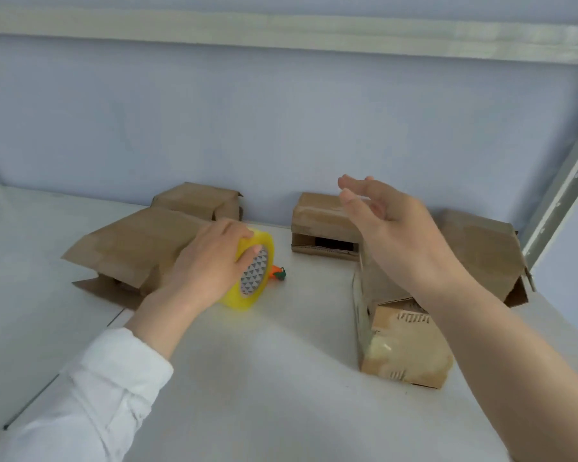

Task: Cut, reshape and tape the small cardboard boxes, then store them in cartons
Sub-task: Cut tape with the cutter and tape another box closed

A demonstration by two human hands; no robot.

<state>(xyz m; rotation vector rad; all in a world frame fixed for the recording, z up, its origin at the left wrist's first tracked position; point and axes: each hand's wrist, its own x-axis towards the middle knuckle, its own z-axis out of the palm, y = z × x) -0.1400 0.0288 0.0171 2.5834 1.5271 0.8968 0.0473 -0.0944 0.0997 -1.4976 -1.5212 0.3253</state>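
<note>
My left hand [211,261] grips a yellow roll of clear tape [252,278] standing on edge on the white table; fingers curl over its rim and the thumb lies on its patterned core. My right hand [384,221] hovers open in the air, fingers straight, above a small taped cardboard box [404,345] at the right. Another small box [321,225] with an open front sits by the wall behind that hand. A flattened cardboard box [131,248] lies to the left, partly hidden by my left hand.
A small orange and green cutter [277,274] lies just behind the tape roll. More cardboard boxes stand at the back left [194,200] and far right [481,251]. A blue wall and a grey metal frame [561,185] bound the white table [264,378].
</note>
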